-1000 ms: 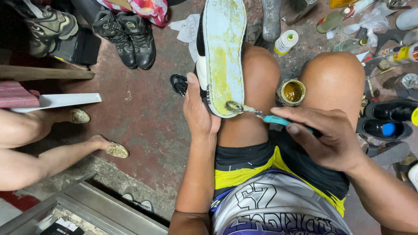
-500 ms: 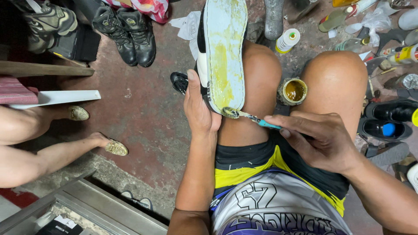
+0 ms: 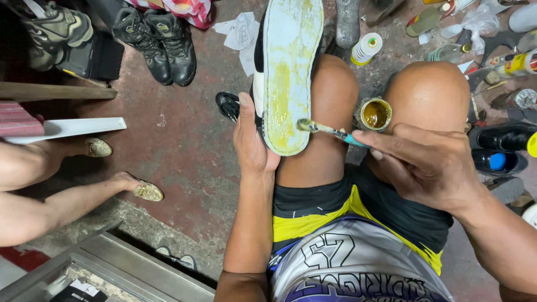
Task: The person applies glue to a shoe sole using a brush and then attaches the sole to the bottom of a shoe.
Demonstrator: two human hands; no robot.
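**Glue Brushed onto an Upturned Shoe Sole**

Seen from above, over bare knees and a yellow-and-black pair of shorts. Left hand [image 3: 253, 146] wrapped around the heel end of a sneaker [image 3: 291, 67], fingers closed on its side, thumb up along the edge. Sneaker laid sole-up along the left thigh, toe pointing away, heel nearest the body. Sole pale, smeared with a yellowish glue streak down its middle and across the heel.

Right hand [image 3: 425, 165] curled shut around a small brush [image 3: 330, 131] with a teal handle, pinched between thumb and fingers. Bristle tip touching the sole's right edge near the heel, handle crossing the gap between the knees.

Between the knees, on the floor: an open glue tin [image 3: 375, 114], round, filled with amber adhesive, just beside the brush handle. Beyond it, a white bottle with a green-and-red cap [image 3: 366, 48].

Farther left on the reddish concrete floor [image 3: 173, 140]: a pair of black boots [image 3: 159, 42], standing side by side, and a crumpled white rag [image 3: 240, 36]. At the left edge, another person's bare legs and sandalled feet [image 3: 140, 189], well apart from the work. At the right edge, a black shoe [image 3: 503, 137] among scattered bottles and tools.
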